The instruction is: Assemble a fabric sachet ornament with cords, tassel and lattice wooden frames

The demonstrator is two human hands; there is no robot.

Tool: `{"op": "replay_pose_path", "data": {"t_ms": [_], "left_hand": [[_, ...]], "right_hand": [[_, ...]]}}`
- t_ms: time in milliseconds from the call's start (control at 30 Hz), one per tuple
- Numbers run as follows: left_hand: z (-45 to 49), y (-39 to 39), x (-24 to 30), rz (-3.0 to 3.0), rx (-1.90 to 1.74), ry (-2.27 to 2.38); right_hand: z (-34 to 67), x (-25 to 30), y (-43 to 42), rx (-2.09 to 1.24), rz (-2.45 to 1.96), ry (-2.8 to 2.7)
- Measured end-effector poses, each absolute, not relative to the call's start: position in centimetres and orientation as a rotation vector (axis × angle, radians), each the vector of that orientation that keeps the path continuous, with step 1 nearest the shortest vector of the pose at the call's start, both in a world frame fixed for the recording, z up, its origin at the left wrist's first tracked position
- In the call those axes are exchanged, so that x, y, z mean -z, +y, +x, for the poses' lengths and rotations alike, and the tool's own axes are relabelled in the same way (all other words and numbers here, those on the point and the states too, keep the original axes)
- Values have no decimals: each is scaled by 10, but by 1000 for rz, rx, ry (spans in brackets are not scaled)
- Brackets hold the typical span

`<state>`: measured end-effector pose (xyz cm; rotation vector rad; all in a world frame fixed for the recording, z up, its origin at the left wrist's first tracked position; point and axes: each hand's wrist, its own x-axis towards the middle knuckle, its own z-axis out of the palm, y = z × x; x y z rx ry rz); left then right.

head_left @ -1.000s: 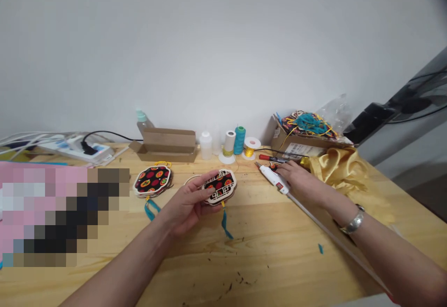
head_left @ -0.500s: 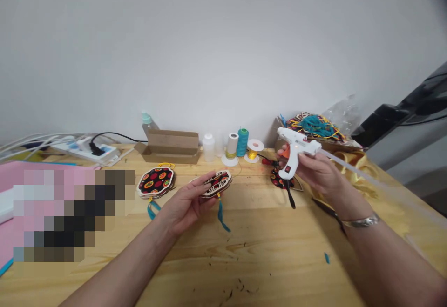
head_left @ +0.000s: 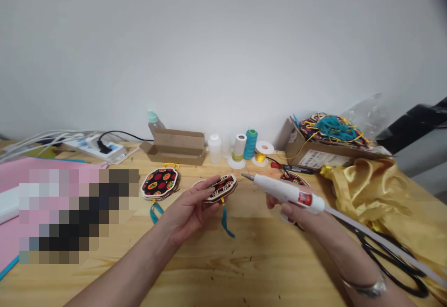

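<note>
My left hand is closed on a scalloped, dark patterned pendant with pale fretwork on top and a teal tassel hanging below it. In my right hand is a white hot glue gun, a long glue stick running out of its back end. The gun's metal nozzle points left, a small gap from the pendant's right edge. To the left on the table lies a similar pendant with red and orange dots and a teal tassel. Another dark patterned piece is partly hidden behind the gun.
Along the wall stand an open cardboard box, a white bottle, a teal thread cone and a yellow cord spool. At right are a filled carton, gold cloth and black-handled scissors. A power strip lies left.
My right hand has brought the glue gun left and down, turning its nozzle toward the pendant. My left hand still holds the pendant. The view has shifted slightly.
</note>
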<state>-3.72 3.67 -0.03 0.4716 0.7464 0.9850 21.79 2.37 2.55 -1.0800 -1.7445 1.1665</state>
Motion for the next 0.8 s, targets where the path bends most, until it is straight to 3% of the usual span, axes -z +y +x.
{"op": "replay_pose_path", "data": {"t_ms": [200,800], "left_hand": [[-36,38,-1,447,-1010,785],[-33,37,-1,466,-963,807]], "right_hand": [[213,-36,20,-850,-1013,-1953],[212,-30,17,-841,-1058,-2105]]}}
